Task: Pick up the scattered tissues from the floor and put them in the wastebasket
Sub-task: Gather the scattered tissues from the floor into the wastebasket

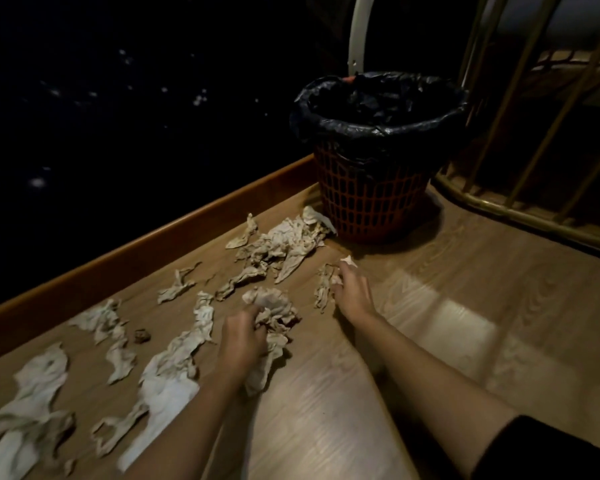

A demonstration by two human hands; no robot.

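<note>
Several crumpled white tissues lie scattered on the wooden floor, from a heap (284,244) beside the wastebasket down to large ones (31,403) at the lower left. The red mesh wastebasket (374,199) with a black bag liner stands at the back, upright. My left hand (244,334) is closed on a bunch of crumpled tissues (274,310) just above the floor. My right hand (352,289) reaches forward, its fingers pinching a thin twisted tissue (324,287) on the floor, a small white scrap (347,260) at the fingertips.
A wooden skirting board (146,244) runs along the left, with darkness behind it. A brass-coloured railing (520,216) stands to the right of the wastebasket. A small brown lump (141,337) lies among the tissues. Bare floor (447,323) stretches to the right.
</note>
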